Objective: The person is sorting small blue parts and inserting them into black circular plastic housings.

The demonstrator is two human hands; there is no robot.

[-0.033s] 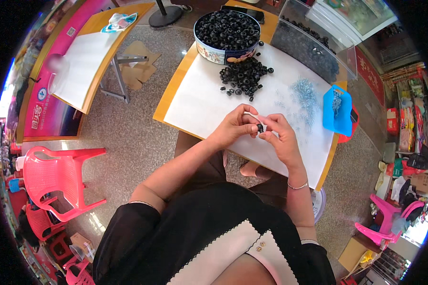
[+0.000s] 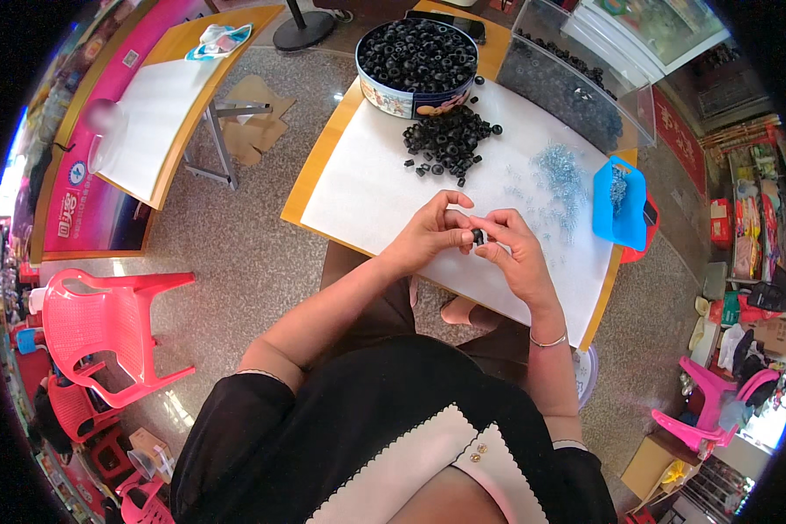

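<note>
Just above the near edge of the white-topped table [image 2: 358, 188], my hands meet at the fingertips. A small round black part [image 2: 478, 237] is pinched there; fingers cover much of it. My left hand [image 2: 435, 231] holds its left side between thumb and forefinger. My right hand [image 2: 513, 249] closes on its right side with thumb and fingertips. Beyond them lies a loose pile of small black parts [image 2: 450, 140], some ring-shaped with holes. To the right, tiny silvery-blue pieces [image 2: 561, 179] are scattered, too small to name.
A round tin [image 2: 389, 98] heaped with black parts stands at the table's far side. Beside it is a clear plastic bin [image 2: 555, 92] with more parts. A blue scoop-like tray [image 2: 616, 223] sits at the right edge. A pink chair [image 2: 105, 323] stands on the left.
The black part has turned slightly between the fingertips, and my right fingers have shifted a little. Everything else stays in place.
</note>
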